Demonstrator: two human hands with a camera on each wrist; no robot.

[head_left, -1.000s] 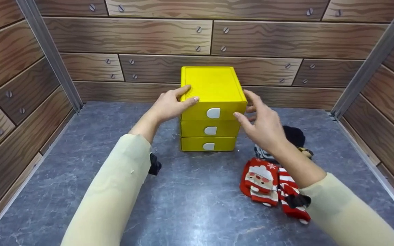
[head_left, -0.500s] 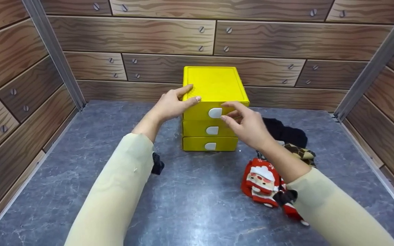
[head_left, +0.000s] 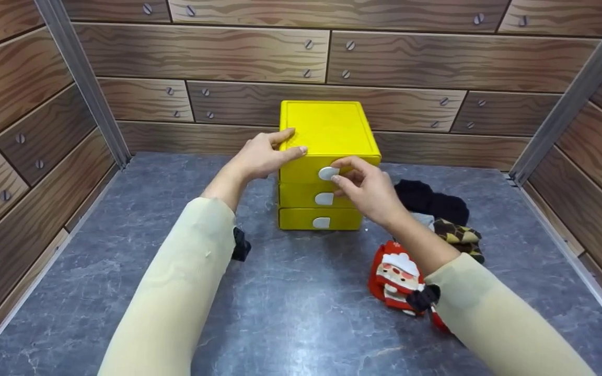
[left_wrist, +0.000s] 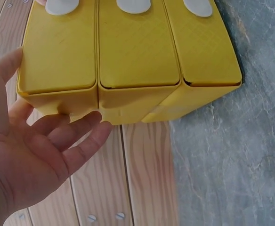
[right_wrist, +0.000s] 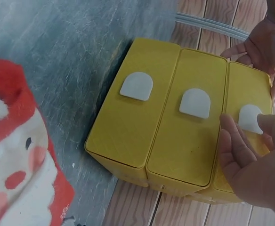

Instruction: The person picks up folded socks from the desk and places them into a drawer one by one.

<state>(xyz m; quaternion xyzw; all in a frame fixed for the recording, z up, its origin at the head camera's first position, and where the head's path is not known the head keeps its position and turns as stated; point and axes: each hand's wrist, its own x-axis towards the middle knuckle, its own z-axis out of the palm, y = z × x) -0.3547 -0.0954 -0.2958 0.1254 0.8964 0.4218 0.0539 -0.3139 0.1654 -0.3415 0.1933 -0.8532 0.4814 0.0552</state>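
Observation:
A small yellow chest of drawers [head_left: 327, 125] stands on the grey surface, its three drawers pushed in, each with a white tab handle. My left hand [head_left: 260, 155] rests on its top left edge; thumb and forefinger lie over the top. In the left wrist view, the other fingers [left_wrist: 83, 129] lie against the chest's side, loosely bent. With thumb and fingertips my right hand [head_left: 371, 190] pinches the top drawer's handle [head_left: 327, 173]. The right wrist view shows the thumb at that handle [right_wrist: 249, 117], the fingers on its other side.
Right of the chest lie red Santa socks [head_left: 397, 274], black socks [head_left: 431, 201] and yellow-brown patterned socks [head_left: 458, 235]; my right forearm passes over part of them. Wood-patterned walls [head_left: 228, 52] enclose the grey surface [head_left: 280, 303] at the back and both sides.
My right hand has moved left from the chest's right edge to the top drawer's handle and now pinches it. The left hand has stayed on the top left edge.

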